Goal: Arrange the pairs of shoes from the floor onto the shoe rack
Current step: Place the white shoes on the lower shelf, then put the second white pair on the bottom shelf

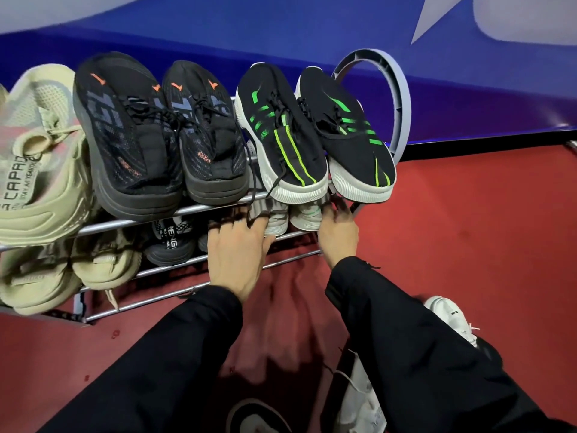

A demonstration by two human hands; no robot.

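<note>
A metal shoe rack (pixel 156 214) holds shoes on two tiers. On the top tier sit a beige sneaker (pixel 40 170), a black pair with orange marks (pixel 156 132) and a black pair with green stripes (pixel 312 132). The lower tier carries a beige pair (pixel 75 270), a black shoe (pixel 170 245) and a pale grey pair (pixel 292 217) at the right. My left hand (pixel 237 254) reaches under the top rail onto the left grey shoe. My right hand (pixel 338 232) holds the right grey shoe's heel. Fingertips of both hands are partly hidden under the top tier.
The rack's round grey end frame (pixel 396 98) stands at the right, against a blue and white wall. Red carpet (pixel 468 214) lies around the rack. A white shoe (pixel 449 317) shows behind my right sleeve, and a white shoe with laces (pixel 359 404) lies near the bottom edge.
</note>
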